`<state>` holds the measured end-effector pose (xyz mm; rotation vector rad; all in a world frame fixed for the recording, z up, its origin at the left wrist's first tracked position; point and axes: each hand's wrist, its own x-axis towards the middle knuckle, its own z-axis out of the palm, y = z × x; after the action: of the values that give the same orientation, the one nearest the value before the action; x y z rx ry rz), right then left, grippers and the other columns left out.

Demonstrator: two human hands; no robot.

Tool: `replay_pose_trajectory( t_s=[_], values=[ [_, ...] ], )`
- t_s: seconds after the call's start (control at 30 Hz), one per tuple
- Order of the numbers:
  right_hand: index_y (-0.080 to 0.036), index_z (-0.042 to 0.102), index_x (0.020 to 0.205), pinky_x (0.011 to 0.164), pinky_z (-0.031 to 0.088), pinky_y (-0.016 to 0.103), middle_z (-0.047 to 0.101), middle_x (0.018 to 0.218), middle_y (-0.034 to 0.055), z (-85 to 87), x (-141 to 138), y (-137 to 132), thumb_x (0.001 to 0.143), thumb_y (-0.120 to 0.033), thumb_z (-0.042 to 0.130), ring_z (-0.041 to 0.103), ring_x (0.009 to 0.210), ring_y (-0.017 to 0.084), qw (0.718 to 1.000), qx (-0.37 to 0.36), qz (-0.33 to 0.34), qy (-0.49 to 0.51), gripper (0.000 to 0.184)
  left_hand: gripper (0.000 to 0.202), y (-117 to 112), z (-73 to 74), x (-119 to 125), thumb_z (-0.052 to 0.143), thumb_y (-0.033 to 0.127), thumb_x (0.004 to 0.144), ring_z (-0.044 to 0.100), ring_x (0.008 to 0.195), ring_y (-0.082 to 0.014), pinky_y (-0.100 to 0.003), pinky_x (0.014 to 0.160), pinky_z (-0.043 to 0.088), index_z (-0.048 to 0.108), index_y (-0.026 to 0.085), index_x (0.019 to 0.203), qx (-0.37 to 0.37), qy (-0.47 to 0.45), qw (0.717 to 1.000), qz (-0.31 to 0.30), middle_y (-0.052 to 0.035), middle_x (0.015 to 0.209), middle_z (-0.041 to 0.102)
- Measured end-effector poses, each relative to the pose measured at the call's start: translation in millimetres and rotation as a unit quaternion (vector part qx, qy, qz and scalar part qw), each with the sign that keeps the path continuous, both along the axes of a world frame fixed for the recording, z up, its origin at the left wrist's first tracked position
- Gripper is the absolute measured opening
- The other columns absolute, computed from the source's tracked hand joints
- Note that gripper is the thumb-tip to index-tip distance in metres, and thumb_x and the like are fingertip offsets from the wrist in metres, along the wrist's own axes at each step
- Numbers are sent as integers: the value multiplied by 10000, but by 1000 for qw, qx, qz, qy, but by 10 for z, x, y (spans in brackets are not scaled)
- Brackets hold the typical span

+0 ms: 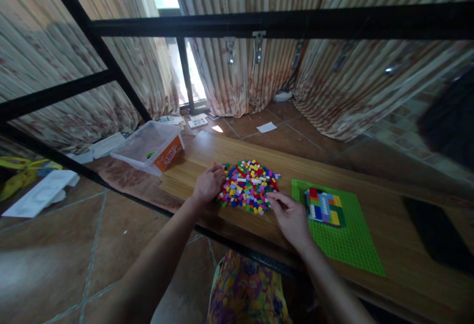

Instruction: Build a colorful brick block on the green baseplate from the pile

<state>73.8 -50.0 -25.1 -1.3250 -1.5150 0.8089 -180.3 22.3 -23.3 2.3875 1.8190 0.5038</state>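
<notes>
On one wooden table [222,147], one brick pile [249,185], one green baseplate [355,237]; left hand [209,184] loosely curled, right hand [291,215] pinching; holds unclear

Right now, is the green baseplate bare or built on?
Built on: a multicoloured brick block sits on the green baseplate, with much of its studded surface showing.

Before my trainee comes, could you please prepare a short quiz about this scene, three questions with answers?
1. True or false: the left hand and the right hand are both at the pile of loose bricks.
2. The built brick piece sits on: A) the floor; B) the green baseplate; C) the curtain.
3. Fill in: the label on the clear box is mostly ____.

Key: 1. True. 2. B. 3. Orange.
</notes>
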Motion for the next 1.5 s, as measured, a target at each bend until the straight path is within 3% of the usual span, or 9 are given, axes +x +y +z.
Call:
replay_pose_trajectory(
  t_s=[0.13, 0.23, 0.4, 0.57, 0.67, 0.93, 1.07, 1.23, 1.5],
  values=[
    [-234, 720, 936, 774, 500, 314, 711, 935, 40, -17, 34, -14, 859, -386, 560, 651, 858, 190, 1000, -7, 3, -1, 234, 154, -14, -48, -31, 545, 279, 864, 609, 984, -180, -287, 884, 495, 670, 225, 935, 5, -62, 997, 40, -50, 1096, 637],
    [-232, 720, 938, 754, 506, 306, 711, 930, 38, -20, 43, -18, 858, -395, 561, 654, 844, 185, 1000, -12, 3, 6, 242, 261, -19, -56, -50, 611, 287, 810, 623, 943, -188, -296, 858, 500, 646, 224, 1060, 2, -91, 993, 73, -62, 1140, 613],
    [-229, 721, 922, 754, 503, 300, 711, 916, 38, 9, 12, -22, 859, -390, 558, 649, 838, 182, 1000, -8, -2, 4, 237, 309, -22, 40, -32, 609, 268, 799, 624, 878, -180, -293, 826, 491, 630, 232, 1105, -37, -59, 993, 91, -60, 1104, 616],
    [-230, 724, 921, 766, 503, 319, 711, 913, 39, 12, 5, -15, 857, -386, 565, 650, 838, 189, 1000, -8, 3, 1, 232, 153, -32, 105, -15, 565, 295, 834, 617, 893, -175, -282, 810, 483, 639, 213, 940, -63, -25, 995, 77, -62, 1089, 607],
    [-233, 728, 919, 762, 513, 334, 717, 894, 42, -2, 12, -5, 847, -394, 577, 652, 819, 195, 1000, -13, -3, 14, 232, 177, -62, 139, -13, 551, 291, 845, 617, 932, -194, -301, 822, 488, 609, 201, 986, -53, -35, 995, 77, -82, 1113, 596],
    [-235, 725, 977, 706, 534, 324, 734, 887, 38, 241, -247, 19, 804, -435, 627, 659, 770, 186, 987, -76, 0, 144, 283, 128, -467, 529, 382, 500, 242, 879, 627, 843, -165, -301, 811, 505, 560, 201, 984, -12, -207, 978, -24, -37, 917, 636],
    [-230, 721, 934, 671, 530, 288, 727, 859, 20, 389, -381, -13, 737, -408, 701, 646, 724, 157, 968, -89, 25, 235, 267, 123, -713, 627, 680, 545, 257, 856, 648, 887, -171, -305, 843, 514, 599, 207, 954, -68, -338, 937, -55, -38, 938, 674],
    [-218, 713, 782, 628, 516, 268, 693, 686, -9, 476, -296, -169, 725, -394, 716, 617, 634, 141, 961, -100, 60, 251, 184, 136, -886, 630, 841, 665, 305, 773, 649, 726, -154, -276, 704, 534, 618, 193, 834, -184, -529, 827, -51, -11, 767, 682],
    [-212, 700, 746, 534, 458, 246, 640, 599, -17, 425, -60, -463, 732, -435, 705, 545, 536, 117, 952, -132, 35, 272, 223, 239, -1030, 602, 1034, 774, 339, 650, 635, 646, -147, -278, 634, 534, 652, 182, 783, -314, -594, 740, -22, -15, 704, 676]
  ],
)
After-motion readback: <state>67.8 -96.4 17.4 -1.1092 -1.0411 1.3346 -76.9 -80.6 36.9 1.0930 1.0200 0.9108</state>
